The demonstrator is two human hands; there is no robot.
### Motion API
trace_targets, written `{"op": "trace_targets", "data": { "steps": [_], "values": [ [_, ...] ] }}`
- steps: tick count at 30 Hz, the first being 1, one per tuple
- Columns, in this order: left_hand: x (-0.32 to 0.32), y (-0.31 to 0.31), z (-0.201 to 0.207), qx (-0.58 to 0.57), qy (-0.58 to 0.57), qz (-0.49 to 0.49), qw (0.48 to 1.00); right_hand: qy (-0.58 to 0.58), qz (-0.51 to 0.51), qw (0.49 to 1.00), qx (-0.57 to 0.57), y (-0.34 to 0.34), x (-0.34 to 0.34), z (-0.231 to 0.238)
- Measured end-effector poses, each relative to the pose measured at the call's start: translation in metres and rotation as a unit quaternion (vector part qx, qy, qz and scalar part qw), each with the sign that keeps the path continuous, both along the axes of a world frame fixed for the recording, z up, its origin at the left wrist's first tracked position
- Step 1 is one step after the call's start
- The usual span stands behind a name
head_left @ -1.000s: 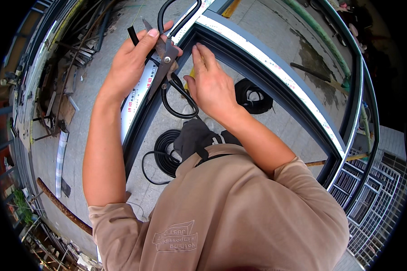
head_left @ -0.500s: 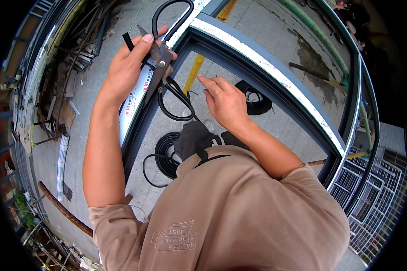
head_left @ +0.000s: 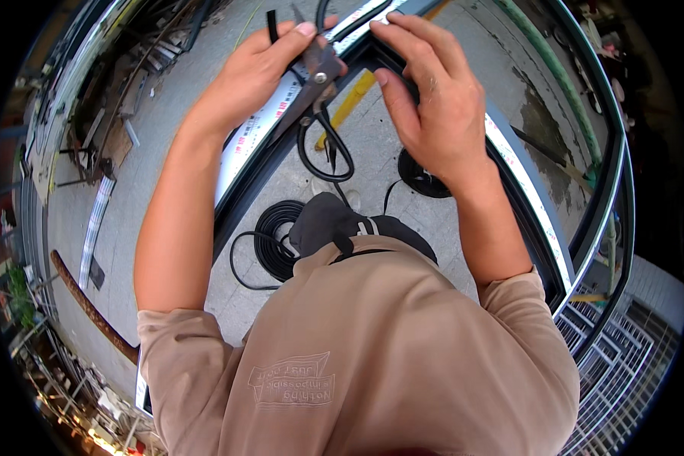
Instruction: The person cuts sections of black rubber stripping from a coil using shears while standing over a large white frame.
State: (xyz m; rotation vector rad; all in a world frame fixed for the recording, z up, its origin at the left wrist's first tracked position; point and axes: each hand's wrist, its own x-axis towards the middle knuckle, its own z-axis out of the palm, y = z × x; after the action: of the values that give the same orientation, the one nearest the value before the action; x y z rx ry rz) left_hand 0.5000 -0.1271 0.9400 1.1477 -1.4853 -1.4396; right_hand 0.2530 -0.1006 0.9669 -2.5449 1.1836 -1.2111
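Observation:
My left hand [head_left: 254, 72] is closed around a pair of large scissors [head_left: 307, 97] with dark metal blades and black loop handles. The blades stand open, one pointing away from me and the other toward me. A short black rubber strip [head_left: 272, 29] pokes up from the same hand. My right hand [head_left: 442, 102] hovers to the right, thumb apart from the fingers, its fingertips close to the scissors' far handle loop; whether they touch it I cannot tell. Below both hands lies a dark window frame [head_left: 509, 171] with white protective film on its faces.
Coils of black rubber strip [head_left: 270, 235] lie on the floor inside the frame, with another black coil [head_left: 418, 178] farther right. A yellow bar [head_left: 355, 99] shows beneath the frame. Scrap lengths [head_left: 118, 140] and a rusty pole [head_left: 91, 308] lie at the left; metal grilles [head_left: 619, 346] stand at the right.
My right hand has moved away from my body toward the scissors' far handle, its fingers now spread. The left hand and scissors appear higher and farther right in the view.

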Motion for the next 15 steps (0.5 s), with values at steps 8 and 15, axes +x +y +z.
{"op": "trace_targets", "data": {
  "steps": [8, 15],
  "values": [
    [-0.009, -0.014, -0.008, -0.046, -0.016, -0.025, 0.999, 0.195, 0.028, 0.980, 0.019, -0.040, 0.014, 0.010],
    [-0.019, -0.020, -0.027, -0.129, -0.053, 0.018, 0.990, 0.315, 0.049, 0.948, 0.016, -0.061, 0.007, 0.019]
  ]
}}
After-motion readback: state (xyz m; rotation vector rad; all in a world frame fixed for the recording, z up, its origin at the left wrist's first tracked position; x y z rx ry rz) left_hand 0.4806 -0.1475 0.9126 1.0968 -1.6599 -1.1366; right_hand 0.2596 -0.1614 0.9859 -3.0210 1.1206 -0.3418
